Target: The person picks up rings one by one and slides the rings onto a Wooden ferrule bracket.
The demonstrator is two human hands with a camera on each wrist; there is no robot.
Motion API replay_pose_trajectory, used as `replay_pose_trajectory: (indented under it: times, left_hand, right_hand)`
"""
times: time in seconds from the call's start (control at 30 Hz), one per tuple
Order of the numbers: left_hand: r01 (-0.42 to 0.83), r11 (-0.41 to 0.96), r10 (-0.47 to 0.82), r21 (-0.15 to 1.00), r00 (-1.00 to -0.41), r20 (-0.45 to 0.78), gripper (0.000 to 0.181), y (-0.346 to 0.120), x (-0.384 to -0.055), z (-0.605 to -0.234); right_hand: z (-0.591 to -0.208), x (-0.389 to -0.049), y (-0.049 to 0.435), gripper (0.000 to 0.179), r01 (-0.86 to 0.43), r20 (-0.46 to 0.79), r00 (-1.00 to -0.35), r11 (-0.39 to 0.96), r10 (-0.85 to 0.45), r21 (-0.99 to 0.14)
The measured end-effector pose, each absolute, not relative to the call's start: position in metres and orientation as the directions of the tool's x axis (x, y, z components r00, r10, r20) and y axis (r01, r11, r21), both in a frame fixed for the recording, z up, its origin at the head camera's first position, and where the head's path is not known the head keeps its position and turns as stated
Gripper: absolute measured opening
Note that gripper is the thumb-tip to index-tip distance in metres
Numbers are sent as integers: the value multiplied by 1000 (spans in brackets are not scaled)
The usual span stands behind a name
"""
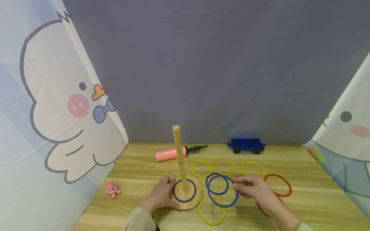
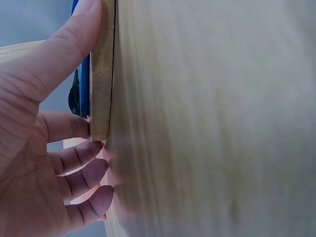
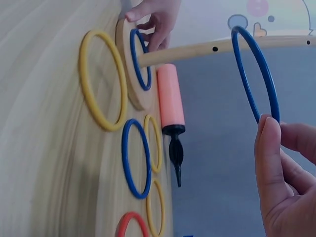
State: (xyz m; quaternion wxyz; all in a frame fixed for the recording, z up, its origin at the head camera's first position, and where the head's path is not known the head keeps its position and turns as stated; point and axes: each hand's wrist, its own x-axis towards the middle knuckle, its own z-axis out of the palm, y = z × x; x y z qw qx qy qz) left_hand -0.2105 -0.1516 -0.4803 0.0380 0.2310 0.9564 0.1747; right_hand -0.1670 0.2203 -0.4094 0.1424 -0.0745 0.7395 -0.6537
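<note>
Peg stand (image 1: pixel 180 162): I see its long axis upright, well inside the bench's (image 1: pixel 312 192) far edge.
Left hand (image 1: pixel 163 194): grips its base (image 1: pixel 199 191).
Right hand (image 1: pixel 255 189): pinches a blue ring (image 3: pixel 269 79).

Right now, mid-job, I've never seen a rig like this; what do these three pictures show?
There is no robot here, only a person's two bare hands. The wide picture comes from a camera worn on the head; the other two come from cameras on the left and right wrists. The left hand holds the rim of a round wooden base with an upright post. The right hand pinches a blue ring, raised off the table. Another blue ring lies on the base, around the post. On the table are a third blue ring, yellow rings, red rings, a pink pump, a blue wagon and a small pink figure.
</note>
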Motion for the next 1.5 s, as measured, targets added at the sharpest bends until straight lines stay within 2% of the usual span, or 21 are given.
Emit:
replay_pose_trajectory:
  times: [0.17, 0.5, 0.73, 1.1, 1.5]
  left_hand:
    - [427, 829, 455, 360, -890, 9, 118, -151, -211, -480]
    - [426, 827, 452, 367, -892, 15, 119, -149, -210, -479]
    - [423, 828, 449, 367, -893, 17, 118, -148, -209, -478]
    - [422, 827, 447, 372, -894, 22, 118, -150, -208, -481]
    - [427, 826, 450, 369, -893, 26, 119, -152, -209, -482]
  right_hand:
    - [-404, -169, 212, 43, 71, -105, -947, 121, -303, -990]
    - [-397, -170, 194, 36, 18, -37, -951, 66, -307, -998]
    - [-387, -170, 175, 40, 5, -19, -944, 42, -329, -999]
    - [-359, -170, 150, 37, -7, -9, -950, 50, -312, -999]
    - [-315, -171, 135, 36, -94, 86, -945, 9, -316, -996]
